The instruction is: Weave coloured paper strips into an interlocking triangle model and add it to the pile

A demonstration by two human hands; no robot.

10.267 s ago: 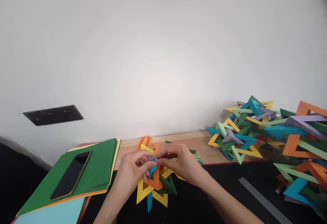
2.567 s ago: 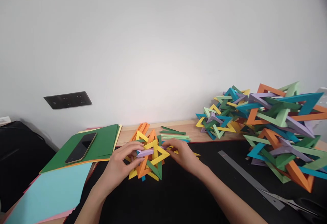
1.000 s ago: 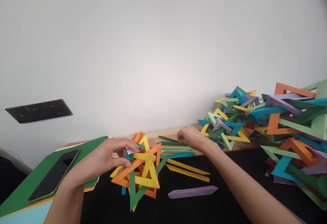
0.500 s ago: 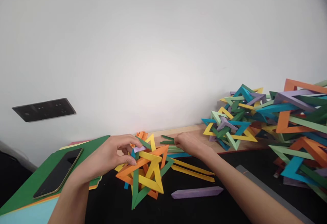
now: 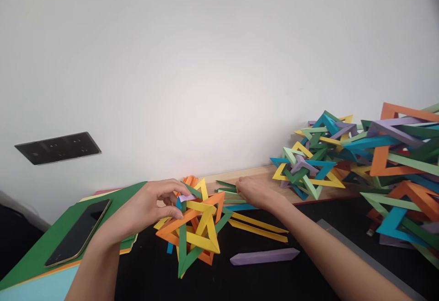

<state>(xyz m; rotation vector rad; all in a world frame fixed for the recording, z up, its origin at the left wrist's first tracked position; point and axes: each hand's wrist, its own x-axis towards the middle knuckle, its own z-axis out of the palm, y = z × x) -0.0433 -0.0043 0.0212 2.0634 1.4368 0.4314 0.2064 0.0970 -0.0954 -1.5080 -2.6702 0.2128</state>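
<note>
My left hand pinches the upper left of an interlocked paper star model made of orange, yellow and green folded strips. Small blue and lilac pieces show by its fingertips. To the right, my right hand is closed at the heap of green paper strips; its fingertips are hidden, so I cannot make out what they hold. A blue strip lies just below them. Two yellow strips lie below my right wrist, and a lilac folded strip rests nearer to me on the black surface.
Several finished paper star models are piled at the right. A phone lies on stacked coloured paper at the left. Orange strips stand behind the model. A wooden board runs along the wall, below a black socket panel.
The model has tilted slightly in my left hand. My right hand has barely shifted at the green strips.
</note>
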